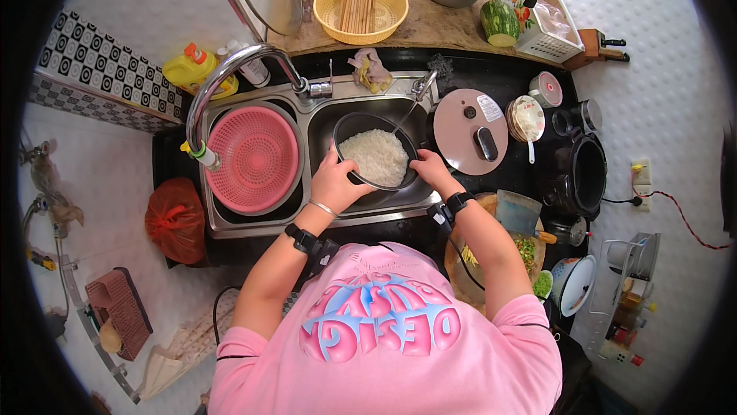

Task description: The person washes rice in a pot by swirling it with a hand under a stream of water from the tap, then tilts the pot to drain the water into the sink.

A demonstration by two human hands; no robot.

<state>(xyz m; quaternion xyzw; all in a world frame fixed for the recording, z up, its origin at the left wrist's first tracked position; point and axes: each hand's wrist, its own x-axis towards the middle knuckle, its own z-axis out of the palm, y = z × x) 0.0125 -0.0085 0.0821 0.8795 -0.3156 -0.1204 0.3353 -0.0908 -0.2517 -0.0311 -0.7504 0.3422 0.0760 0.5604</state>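
Observation:
A dark round cooking pot [356, 125] is held in the right-hand basin of the stainless steel sink [314, 222]. White rice grains [375, 159] lie inside it. My left hand [337, 182] grips its near left rim, thumb at the edge. On the right side of the rim, my right hand [432, 169] holds on with its fingers. From the small tap [425, 85] at the back of the sink, a thin stream of water [405, 114] runs into the pot.
A pink colander [253, 159] fills the left basin beneath a tall chrome faucet [244, 55]. At right are a round lid [469, 127], small bowls [524, 118] and a black cooker body [576, 176]. A cleaver [517, 213] lies across a round chopping board [460, 285] with chopped food.

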